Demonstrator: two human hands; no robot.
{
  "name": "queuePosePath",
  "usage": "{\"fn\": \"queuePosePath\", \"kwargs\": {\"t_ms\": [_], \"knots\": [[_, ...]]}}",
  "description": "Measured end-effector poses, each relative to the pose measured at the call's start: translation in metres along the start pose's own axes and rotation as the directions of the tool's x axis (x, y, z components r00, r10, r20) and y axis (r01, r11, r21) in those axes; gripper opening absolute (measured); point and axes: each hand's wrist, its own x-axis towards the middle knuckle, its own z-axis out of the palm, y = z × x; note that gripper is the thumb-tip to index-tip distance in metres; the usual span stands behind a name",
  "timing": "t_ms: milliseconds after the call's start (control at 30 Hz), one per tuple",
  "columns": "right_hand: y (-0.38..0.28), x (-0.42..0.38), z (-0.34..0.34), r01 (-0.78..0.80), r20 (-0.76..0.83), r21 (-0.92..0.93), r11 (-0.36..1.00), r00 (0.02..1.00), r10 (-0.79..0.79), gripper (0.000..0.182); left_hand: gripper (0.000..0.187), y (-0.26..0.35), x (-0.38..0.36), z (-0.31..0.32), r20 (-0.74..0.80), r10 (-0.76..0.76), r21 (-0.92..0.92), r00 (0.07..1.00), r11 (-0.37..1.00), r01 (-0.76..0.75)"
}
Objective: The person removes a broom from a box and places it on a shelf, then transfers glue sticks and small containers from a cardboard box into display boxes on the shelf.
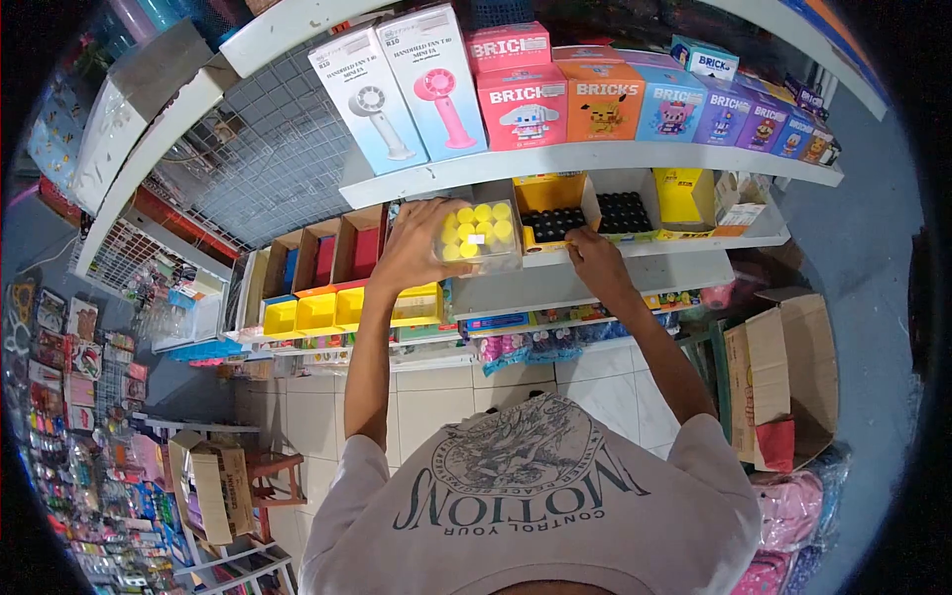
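My left hand [416,243] is wrapped round the left side of a clear plastic box [506,260], which is tilted in front of the shelf. Inside it stand several round yellow-topped pieces [466,233], with a small white label on the box. My right hand [597,266] has its fingers curled at the front right edge of a yellow display box [540,236] on the shelf. Rows of black round-topped pieces [555,220] fill that box; my fingertips are partly hidden. Just right of it, another box holds similar black pieces [623,211].
Above sit handheld fan boxes [441,89] and several BRICKS boxes [600,99] on a white shelf [595,159]. Yellow bins [317,312] stand at left. An open cardboard carton [783,377] is at my right, a wooden stool [278,476] at lower left.
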Motion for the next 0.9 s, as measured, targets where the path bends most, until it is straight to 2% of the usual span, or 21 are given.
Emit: {"fn": "queuePosePath", "kwargs": {"t_ms": [167,367,467,567,667,767,867,900], "knots": [[0.005,-0.001,0.006,0.056,-0.062,0.023,0.998,0.997,-0.054,0.016,0.083,-0.012,0.003,0.011,-0.003,0.001,-0.014,1.000,1.000,-0.001],[0.003,-0.001,0.008,0.054,-0.070,-0.026,0.998,0.996,-0.056,0.015,0.085,-0.013,0.004,0.017,-0.003,-0.010,0.035,1.000,0.999,0.010],[-0.002,-0.002,0.006,0.008,-0.067,-0.005,1.000,0.998,-0.009,0.017,0.085,-0.018,0.005,0.019,-0.004,-0.015,0.054,1.000,0.998,0.015],[-0.002,-0.002,0.008,0.019,-0.103,-0.019,1.000,0.995,-0.021,0.017,0.088,-0.018,0.007,0.020,0.059,-0.044,0.013,0.997,0.999,0.043],[0.000,-0.003,0.004,0.072,-0.058,-0.048,0.996,0.996,-0.075,0.022,0.088,-0.024,0.010,0.026,0.092,-0.035,0.026,0.995,0.999,0.032],[0.000,-0.002,0.003,0.023,-0.002,-0.018,1.000,1.000,-0.023,0.022,0.089,-0.030,0.013,0.032,0.139,-0.021,0.048,0.990,0.999,0.014],[0.004,-0.003,0.011,0.057,-0.104,-0.028,0.998,0.993,-0.060,0.016,0.088,-0.034,0.015,0.037,0.115,-0.011,0.066,0.993,0.998,0.003],[0.004,-0.003,0.010,0.053,-0.091,-0.018,0.998,0.994,-0.055,0.017,0.089,-0.035,0.016,0.038,0.101,-0.008,0.067,0.995,0.998,0.002]]}}
